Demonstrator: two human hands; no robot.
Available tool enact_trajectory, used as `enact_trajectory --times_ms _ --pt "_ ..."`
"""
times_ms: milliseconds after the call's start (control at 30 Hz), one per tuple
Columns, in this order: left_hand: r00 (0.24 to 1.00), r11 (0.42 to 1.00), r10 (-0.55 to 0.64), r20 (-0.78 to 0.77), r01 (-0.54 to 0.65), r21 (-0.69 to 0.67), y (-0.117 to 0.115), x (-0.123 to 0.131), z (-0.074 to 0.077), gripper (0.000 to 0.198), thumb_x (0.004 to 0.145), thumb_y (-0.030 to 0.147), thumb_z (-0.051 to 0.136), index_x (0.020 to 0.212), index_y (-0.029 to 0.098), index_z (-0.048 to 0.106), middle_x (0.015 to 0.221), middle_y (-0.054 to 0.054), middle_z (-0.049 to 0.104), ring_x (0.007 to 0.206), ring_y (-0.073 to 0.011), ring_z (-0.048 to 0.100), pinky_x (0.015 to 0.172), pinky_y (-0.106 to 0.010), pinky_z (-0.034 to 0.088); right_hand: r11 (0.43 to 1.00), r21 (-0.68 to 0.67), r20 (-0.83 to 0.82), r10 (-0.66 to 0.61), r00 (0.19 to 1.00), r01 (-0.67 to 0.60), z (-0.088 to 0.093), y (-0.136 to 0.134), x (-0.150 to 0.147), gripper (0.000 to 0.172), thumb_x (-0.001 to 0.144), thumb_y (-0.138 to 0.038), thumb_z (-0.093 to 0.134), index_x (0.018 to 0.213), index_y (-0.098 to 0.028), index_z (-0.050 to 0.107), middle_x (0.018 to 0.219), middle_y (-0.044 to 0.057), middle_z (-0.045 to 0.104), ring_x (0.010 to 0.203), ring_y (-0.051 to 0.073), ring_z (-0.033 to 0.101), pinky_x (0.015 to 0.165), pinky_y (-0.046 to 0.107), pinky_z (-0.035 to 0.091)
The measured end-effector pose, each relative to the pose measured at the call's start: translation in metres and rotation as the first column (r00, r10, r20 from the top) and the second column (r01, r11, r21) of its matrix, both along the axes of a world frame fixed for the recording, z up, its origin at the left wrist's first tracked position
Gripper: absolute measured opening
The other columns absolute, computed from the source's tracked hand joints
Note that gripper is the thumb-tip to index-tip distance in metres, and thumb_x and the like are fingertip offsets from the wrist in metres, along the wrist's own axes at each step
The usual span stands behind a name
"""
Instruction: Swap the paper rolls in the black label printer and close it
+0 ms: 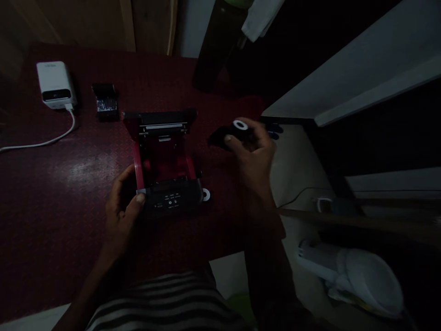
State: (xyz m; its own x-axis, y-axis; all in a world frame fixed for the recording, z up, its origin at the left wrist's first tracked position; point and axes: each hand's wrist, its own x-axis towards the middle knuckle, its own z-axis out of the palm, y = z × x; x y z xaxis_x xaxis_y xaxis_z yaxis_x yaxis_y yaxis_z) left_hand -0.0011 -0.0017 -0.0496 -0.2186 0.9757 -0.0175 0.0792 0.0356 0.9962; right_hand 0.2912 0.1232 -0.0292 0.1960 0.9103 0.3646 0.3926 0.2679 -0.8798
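Observation:
A small printer [165,161] sits on the dark red table with its lid raised, showing a red inside. My left hand [120,207] grips its left side, the thumb pressed on the black control panel [172,202] at the front. To the right of the printer, my right hand [255,151] holds a black roll with a white ring-shaped core [240,125] in the air, thumb on one side. A second white ring [206,195] shows beside the panel's right edge, partly hidden. The scene is dim, so the printer's inner details are hard to make out.
A white power bank [57,85] with a cable [44,143] lies at the table's back left. Near it rests a small black object with a shiny face [106,103]. A tall dark bottle [218,41] stands at the back. White appliance-like shapes [351,276] lie on the floor to the right.

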Motion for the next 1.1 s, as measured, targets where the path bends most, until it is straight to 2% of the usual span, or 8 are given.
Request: enact_trajectory --times_ms 133,267,433,533,700,833,933,1100 --pt "1.000 1.000 0.002 -0.009 -0.002 0.013 0.000 -0.001 -0.002 0.055 0.107 0.056 0.078 0.158 0.035 0.074 0.163 -0.005 0.072 0.155 -0.0367 0.065 0.128 -0.049 0.058 0.988 -0.155 0.008 0.024 1.000 -0.022 -0.047 0.006 -0.014 0.036 0.087 -0.040 0.083 0.117 -0.024 0.070 0.116 0.007 0.083 0.111 0.026 0.080 0.100 0.045 0.065" --pt "1.000 1.000 -0.017 -0.014 0.017 -0.001 0.000 -0.003 -0.002 0.052 0.109 0.057 0.077 0.158 0.040 0.073 0.162 -0.002 0.073 0.155 -0.0368 0.066 0.128 -0.051 0.057 0.981 -0.191 0.065 0.051 0.997 -0.038 -0.064 0.002 -0.027 0.031 0.087 -0.034 0.078 0.115 -0.024 0.068 0.115 0.007 0.083 0.108 0.025 0.078 0.100 0.043 0.063" --pt "0.998 0.999 0.008 -0.060 -0.006 0.033 0.000 -0.005 -0.003 0.057 0.106 0.062 0.078 0.157 0.037 0.075 0.158 -0.004 0.075 0.148 -0.0361 0.070 0.122 -0.049 0.062 0.974 -0.225 0.085 0.052 0.995 -0.032 -0.066 0.000 -0.021 0.043 0.084 -0.033 0.087 0.123 -0.027 0.069 0.128 0.007 0.083 0.120 0.029 0.077 0.105 0.047 0.062" --pt "0.998 0.999 0.008 -0.068 -0.005 0.051 0.001 -0.005 -0.004 0.057 0.105 0.062 0.079 0.156 0.036 0.077 0.156 -0.004 0.076 0.145 -0.0347 0.071 0.118 -0.045 0.063 0.968 -0.252 0.051 0.010 0.999 0.003 -0.057 -0.022 -0.009 0.052 0.083 -0.034 0.090 0.132 -0.030 0.072 0.140 0.010 0.082 0.129 0.032 0.076 0.106 0.050 0.063" --pt "1.000 1.000 0.002 -0.014 -0.002 0.015 0.000 -0.003 -0.004 0.057 0.105 0.060 0.080 0.157 0.036 0.076 0.157 -0.005 0.075 0.146 -0.0341 0.070 0.122 -0.046 0.060 0.920 -0.389 -0.022 -0.069 0.997 0.055 -0.035 -0.095 0.008 0.022 0.092 -0.042 0.085 0.108 -0.028 0.081 0.108 0.006 0.085 0.089 0.023 0.077 0.085 0.041 0.065" --pt "1.000 1.000 0.027 -0.010 -0.027 0.016 0.000 -0.001 -0.006 0.061 0.103 0.063 0.081 0.155 0.031 0.076 0.156 -0.007 0.076 0.143 -0.0320 0.072 0.117 -0.041 0.061 0.895 -0.441 -0.105 0.016 0.994 -0.061 -0.040 -0.133 -0.005 0.039 0.084 -0.036 0.093 0.120 -0.029 0.082 0.119 0.006 0.088 0.085 0.021 0.077 0.083 0.037 0.065" --pt "0.999 0.999 0.029 -0.028 -0.028 0.030 0.001 -0.003 -0.010 0.061 0.103 0.065 0.080 0.153 0.029 0.076 0.155 -0.007 0.076 0.141 -0.0315 0.072 0.115 -0.039 0.061 0.936 -0.347 -0.007 0.050 0.999 -0.049 -0.053 -0.134 -0.022 0.047 0.082 -0.027 0.091 0.127 -0.028 0.080 0.126 0.007 0.087 0.098 0.024 0.078 0.090 0.040 0.065" --pt "1.000 0.999 -0.007 -0.022 0.008 0.041 0.000 -0.007 -0.015 0.058 0.107 0.061 0.077 0.157 0.032 0.073 0.156 -0.005 0.075 0.143 -0.0324 0.071 0.119 -0.043 0.060 0.964 -0.259 0.030 0.067 0.997 -0.057 -0.062 -0.124 -0.035 0.026 0.090 -0.026 0.079 0.116 -0.028 0.079 0.117 0.008 0.087 0.110 0.028 0.081 0.097 0.044 0.066"
